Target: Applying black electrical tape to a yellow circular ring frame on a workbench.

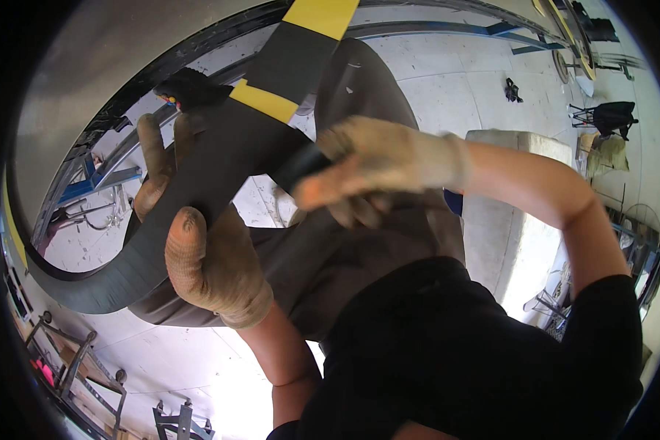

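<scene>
A thick curved hoop (125, 271), wrapped in black with black and yellow bands at its upper end, lies across my lap. My left hand (213, 264), in a beige work glove with a worn orange thumb, is closed round the hoop, its thumb on the near side and its fingers round the far side. At the hoop's inner edge, my gloved right hand (374, 165) is closed on a black strip (297, 165) that runs off the wrapped surface. Motion blurs this hand, and its palm hides part of the strip.
A pale concrete block (491, 220) stands at my right. Beyond the hoop runs a metal frame (440, 29) with blue parts, beside a large grey panel (154, 44). Wheeled carts (73, 359) stand at lower left. A black folding chair (612, 117) is at far right.
</scene>
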